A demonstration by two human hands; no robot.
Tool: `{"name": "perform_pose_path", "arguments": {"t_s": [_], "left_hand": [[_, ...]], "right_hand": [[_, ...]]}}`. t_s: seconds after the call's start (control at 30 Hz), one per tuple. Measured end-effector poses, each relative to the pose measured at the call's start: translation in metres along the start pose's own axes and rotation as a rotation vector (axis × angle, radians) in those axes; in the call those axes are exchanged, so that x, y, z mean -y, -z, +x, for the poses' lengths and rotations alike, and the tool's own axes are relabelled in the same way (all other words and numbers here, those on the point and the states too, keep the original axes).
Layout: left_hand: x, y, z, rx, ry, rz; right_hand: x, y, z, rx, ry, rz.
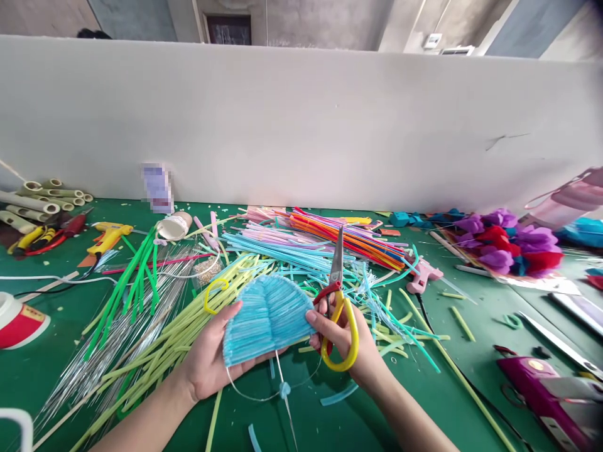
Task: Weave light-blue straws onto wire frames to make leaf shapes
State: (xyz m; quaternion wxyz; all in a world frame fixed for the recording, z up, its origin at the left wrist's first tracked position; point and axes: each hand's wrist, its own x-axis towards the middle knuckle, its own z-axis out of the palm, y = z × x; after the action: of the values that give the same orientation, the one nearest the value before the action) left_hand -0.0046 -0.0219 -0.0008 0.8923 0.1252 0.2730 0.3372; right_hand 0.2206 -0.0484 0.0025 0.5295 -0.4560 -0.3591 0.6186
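A light blue half-round piece (266, 320) of fuzzy pipe cleaners is in front of me, with a fold line down its middle. My left hand (211, 348) grips its left side, thumb on the face and fingers underneath. My right hand (346, 339) holds scissors (340, 314) with yellow and red handles, blades pointing up, while its thumb presses the piece's right edge. I cannot tell whether the blades are fully closed. Below the piece hang a thin wire loop and a wire stem with a small blue knot (285, 390).
Pipe cleaners (282, 251) in several colours cover the green table (386, 420). A yellow glue gun (109, 237) lies left, a pink glue gun (423, 274) right. Bamboo tubes (42, 204), purple and red flowers (513, 242) and a white partition (301, 125) stand beyond.
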Motion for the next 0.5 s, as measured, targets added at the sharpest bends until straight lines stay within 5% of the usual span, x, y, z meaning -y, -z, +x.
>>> {"name": "perform_pose_path", "arguments": {"t_s": [0.13,0.3,0.5], "left_hand": [[-0.001,-0.001,-0.001,-0.133,0.023,-0.006],[-0.008,-0.002,0.002,-0.271,-0.076,-0.006],[-0.021,-0.002,0.002,-0.258,-0.268,-0.062]], "right_hand": [[-0.002,-0.004,-0.002,0.035,0.006,-0.092],[-0.006,0.003,-0.001,-0.142,0.188,-0.237],[-0.006,0.016,0.003,-0.273,0.255,-0.465]]}}
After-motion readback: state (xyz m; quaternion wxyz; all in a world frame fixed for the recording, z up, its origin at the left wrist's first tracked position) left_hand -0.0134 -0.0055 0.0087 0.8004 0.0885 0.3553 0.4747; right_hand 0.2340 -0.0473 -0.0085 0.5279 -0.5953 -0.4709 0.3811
